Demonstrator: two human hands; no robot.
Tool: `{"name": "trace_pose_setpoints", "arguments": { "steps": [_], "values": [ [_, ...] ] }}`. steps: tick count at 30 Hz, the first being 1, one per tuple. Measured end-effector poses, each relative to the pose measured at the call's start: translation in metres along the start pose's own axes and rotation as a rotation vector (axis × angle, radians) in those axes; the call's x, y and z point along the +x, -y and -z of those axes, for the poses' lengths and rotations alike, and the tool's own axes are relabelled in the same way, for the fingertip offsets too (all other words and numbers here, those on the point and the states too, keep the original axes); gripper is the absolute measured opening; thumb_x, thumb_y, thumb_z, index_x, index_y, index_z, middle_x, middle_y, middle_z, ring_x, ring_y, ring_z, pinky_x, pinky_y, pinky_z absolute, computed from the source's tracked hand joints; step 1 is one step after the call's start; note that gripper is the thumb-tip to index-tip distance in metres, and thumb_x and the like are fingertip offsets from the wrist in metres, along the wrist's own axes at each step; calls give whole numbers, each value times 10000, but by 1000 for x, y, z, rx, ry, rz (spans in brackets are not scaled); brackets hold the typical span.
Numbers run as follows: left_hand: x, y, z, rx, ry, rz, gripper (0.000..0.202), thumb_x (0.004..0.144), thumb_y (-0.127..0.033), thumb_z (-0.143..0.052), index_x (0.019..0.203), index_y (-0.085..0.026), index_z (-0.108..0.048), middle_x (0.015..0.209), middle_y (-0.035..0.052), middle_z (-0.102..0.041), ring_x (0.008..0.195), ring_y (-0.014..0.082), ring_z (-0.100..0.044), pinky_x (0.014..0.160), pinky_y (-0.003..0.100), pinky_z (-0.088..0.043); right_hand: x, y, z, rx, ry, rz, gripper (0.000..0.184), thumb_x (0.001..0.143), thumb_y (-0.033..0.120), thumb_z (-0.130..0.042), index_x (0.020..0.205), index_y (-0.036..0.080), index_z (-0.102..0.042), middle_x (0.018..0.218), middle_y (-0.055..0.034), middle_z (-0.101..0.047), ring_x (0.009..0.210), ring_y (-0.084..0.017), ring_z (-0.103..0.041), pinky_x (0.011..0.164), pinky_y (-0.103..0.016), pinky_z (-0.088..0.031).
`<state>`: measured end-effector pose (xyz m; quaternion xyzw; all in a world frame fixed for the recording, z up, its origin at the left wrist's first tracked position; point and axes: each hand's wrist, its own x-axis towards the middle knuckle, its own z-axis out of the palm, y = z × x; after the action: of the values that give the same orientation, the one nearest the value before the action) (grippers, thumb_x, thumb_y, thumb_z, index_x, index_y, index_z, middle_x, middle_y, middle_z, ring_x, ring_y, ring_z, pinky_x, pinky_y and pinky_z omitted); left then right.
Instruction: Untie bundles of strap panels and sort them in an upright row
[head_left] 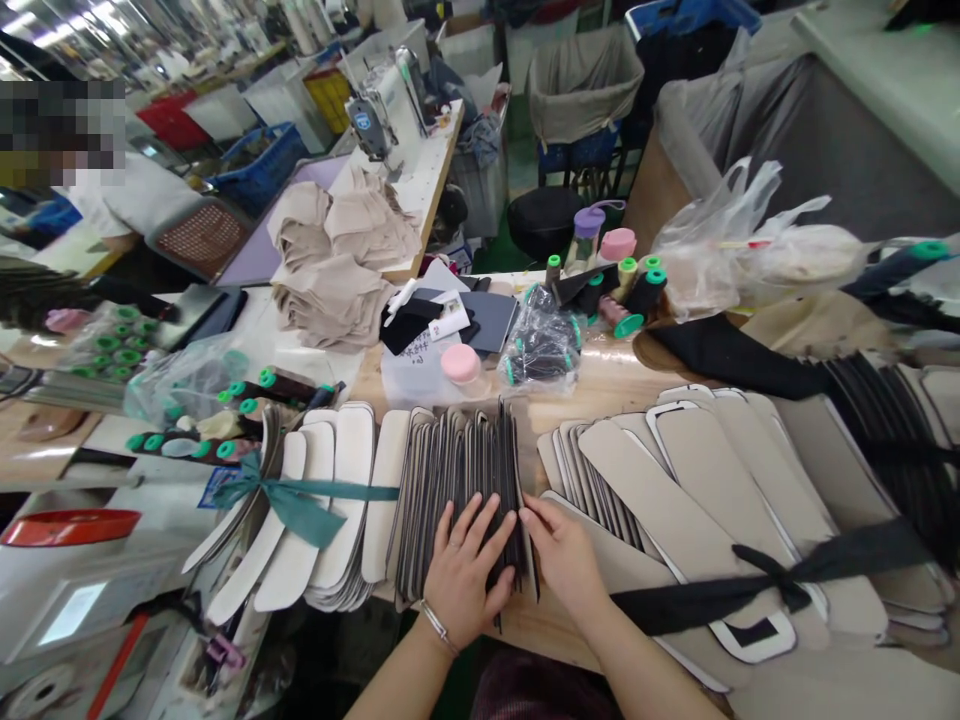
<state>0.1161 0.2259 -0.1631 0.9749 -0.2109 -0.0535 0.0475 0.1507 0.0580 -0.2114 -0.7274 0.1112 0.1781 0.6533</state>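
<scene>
A row of thin beige panels with dark edges (pixel 457 460) stands on edge on the wooden table in front of me. My left hand (pixel 471 570) lies over the row with its fingers spread across the top edges. At the row's right end, my right hand (pixel 564 555) has its thumb and fingers closed at the edge of the outermost panel (pixel 529 560). Left of the row, light panels (pixel 349 500) lean in a bundle tied with a green cloth strip (pixel 307 510). More beige panels (pixel 630 465) lie fanned out to the right, with a black cloth strip (pixel 847 555) across them.
Thread spools (pixel 270 385) stand at the left, beside a sewing machine body (pixel 82 590). Behind the row are a pink-lidded jar (pixel 460 365), bagged spools (pixel 541 340) and beige fabric stacks (pixel 330 295). A plastic bag (pixel 705 260) sits back right. Another person (pixel 135 200) is far left.
</scene>
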Motion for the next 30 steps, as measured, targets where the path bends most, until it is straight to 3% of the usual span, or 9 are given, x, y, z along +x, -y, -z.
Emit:
{"name": "trace_pose_setpoints", "arguments": {
  "steps": [6,11,17,20,24,27,30],
  "values": [
    [5,4,-7,-13,-46,-9,634,904,-364,-520,1494,-300,-296,1575,27,-291,1451,275,-259,1202,520,-109,-4,-1,2,-157,-110,23,370,930,418,-443,1227,261,-598,1113,-60,-712,1008,-251,-675,925,-438,-527],
    [9,14,-17,-46,-89,-19,600,908,-367,-526,1476,-283,-350,1556,32,-333,1442,271,-283,1206,510,-103,5,-16,-8,-331,-141,178,340,963,333,-367,1157,256,-635,1189,-62,-667,1129,-217,-617,1032,-422,-480],
    [10,30,-38,-128,-135,-32,586,889,-356,-561,1449,-267,-410,1518,45,-401,1408,274,-351,1207,514,-124,12,-22,-26,-346,-199,63,342,908,449,-536,1198,284,-608,1221,-27,-658,1156,-213,-602,1044,-408,-485],
    [9,36,-48,-203,-173,-19,596,866,-362,-601,1431,-265,-440,1501,56,-426,1391,290,-377,1200,537,-142,13,-27,-33,-382,-237,75,318,935,405,-494,1215,294,-596,1234,-10,-657,1164,-194,-603,1046,-396,-487],
    [8,41,-55,-261,-189,-20,607,846,-362,-632,1419,-264,-459,1494,63,-435,1382,306,-388,1191,561,-153,14,-35,-41,-462,-286,146,416,974,281,-367,1382,292,-452,1385,-17,-559,1293,-174,-510,1083,-397,-455],
    [8,44,-54,-265,-204,-32,602,849,-365,-629,1417,-252,-463,1485,66,-446,1379,304,-393,1195,558,-144,14,-36,-44,-489,-282,153,370,969,256,-351,1275,311,-552,1372,-18,-566,1325,-187,-476,1105,-440,-428],
    [8,47,-53,-246,-214,-59,581,869,-349,-605,1417,-222,-462,1476,76,-457,1377,295,-397,1201,544,-138,14,-34,-48,-468,-267,141,266,948,332,-453,1153,313,-621,1344,-22,-585,1327,-205,-472,1119,-455,-412]
  ]
}}
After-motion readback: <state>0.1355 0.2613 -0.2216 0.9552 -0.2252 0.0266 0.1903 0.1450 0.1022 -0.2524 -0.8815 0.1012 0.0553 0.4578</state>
